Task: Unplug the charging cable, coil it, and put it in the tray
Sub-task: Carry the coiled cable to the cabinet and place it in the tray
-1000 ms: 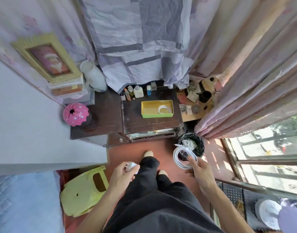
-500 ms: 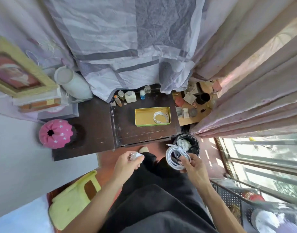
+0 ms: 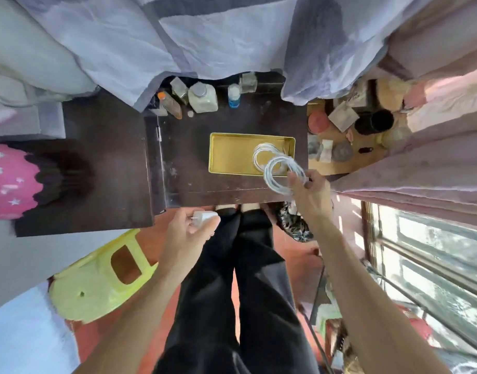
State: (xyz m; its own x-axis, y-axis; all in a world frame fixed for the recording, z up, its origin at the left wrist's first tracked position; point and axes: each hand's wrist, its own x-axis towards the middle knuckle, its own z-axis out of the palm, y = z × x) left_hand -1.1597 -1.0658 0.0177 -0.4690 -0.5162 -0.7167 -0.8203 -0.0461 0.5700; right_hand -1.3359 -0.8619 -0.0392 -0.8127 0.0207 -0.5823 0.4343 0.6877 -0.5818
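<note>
A yellow tray [image 3: 229, 155] sits on the dark wooden table [image 3: 189, 171], and one white coiled cable [image 3: 260, 152] lies in its right half. My right hand [image 3: 310, 190] grips a second coiled white charging cable [image 3: 279, 174], holding it above the tray's front right corner. My left hand [image 3: 189, 230] holds a white charger plug [image 3: 203, 217] near the table's front edge, its metal prongs pointing left.
Several bottles [image 3: 202, 97] line the table's back edge under a hanging grey cloth. A shelf of jars [image 3: 342, 133] is to the right, a black bin [image 3: 295, 225] stands by my feet, a yellow-green stool [image 3: 97, 279] sits left, and a pink object [image 3: 11, 182] lies far left.
I have come closer to the table. My right hand has carried the coiled cable up from above the bin to over the tray's right corner. My left hand still holds the plug.
</note>
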